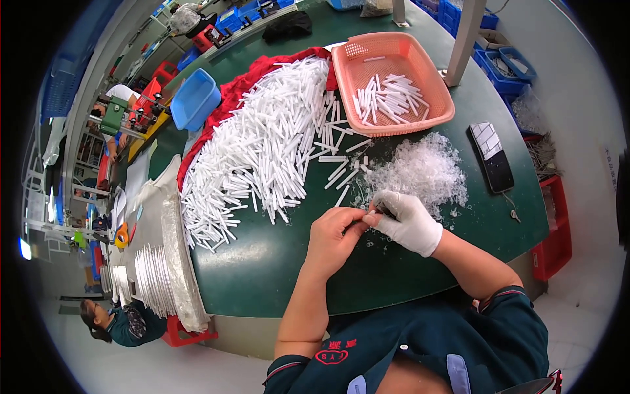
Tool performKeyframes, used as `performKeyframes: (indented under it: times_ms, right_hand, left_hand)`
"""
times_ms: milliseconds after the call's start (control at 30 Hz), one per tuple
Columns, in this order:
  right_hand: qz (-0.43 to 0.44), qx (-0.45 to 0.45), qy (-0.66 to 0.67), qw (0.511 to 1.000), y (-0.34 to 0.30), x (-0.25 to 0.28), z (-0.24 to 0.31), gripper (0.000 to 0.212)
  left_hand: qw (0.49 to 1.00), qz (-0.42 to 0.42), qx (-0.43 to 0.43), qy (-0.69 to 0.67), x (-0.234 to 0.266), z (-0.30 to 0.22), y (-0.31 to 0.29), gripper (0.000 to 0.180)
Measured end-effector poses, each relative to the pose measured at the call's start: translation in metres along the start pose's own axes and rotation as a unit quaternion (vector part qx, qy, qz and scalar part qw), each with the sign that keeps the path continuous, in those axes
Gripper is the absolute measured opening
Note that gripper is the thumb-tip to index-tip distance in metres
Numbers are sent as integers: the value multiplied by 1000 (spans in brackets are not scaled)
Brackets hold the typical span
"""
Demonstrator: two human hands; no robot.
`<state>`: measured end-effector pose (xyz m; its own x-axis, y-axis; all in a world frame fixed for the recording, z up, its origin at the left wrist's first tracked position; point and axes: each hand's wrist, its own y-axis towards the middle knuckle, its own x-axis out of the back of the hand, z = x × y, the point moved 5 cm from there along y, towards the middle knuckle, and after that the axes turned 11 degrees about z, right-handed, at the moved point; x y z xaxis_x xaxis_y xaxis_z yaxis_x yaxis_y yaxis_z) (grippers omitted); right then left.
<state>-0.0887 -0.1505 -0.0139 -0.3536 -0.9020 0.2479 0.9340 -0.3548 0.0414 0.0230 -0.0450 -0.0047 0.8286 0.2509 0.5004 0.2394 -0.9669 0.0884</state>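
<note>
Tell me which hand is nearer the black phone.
Right. The gloved right hand is left of the phone, beside the clear pile; the bare left hand is farther left.

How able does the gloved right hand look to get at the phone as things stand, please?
Probably yes: between the gloved right hand and the phone lie only bare green table and the edge of the clear pile. It would first have to part from the left hand, which it meets.

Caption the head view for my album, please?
A bare left hand and gloved right hand meet near white sticks and clear pieces.
</note>
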Motion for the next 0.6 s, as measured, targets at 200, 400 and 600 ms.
performKeyframes:
  times_ms: [200,400,600]
  right_hand:
    - [35,-43,-48,997,-1,1,4,30]
    - [60,-55,-90,993,0,3,6,37]
    - [66,-53,-122,989,1,3,7,40]
  left_hand:
    - [996,-81,-28,7,4,4,-4,15]
    - [993,-104,-56,27,4,1,-4,15]
    - [993,-105,-48,15,3,2,-3,17]
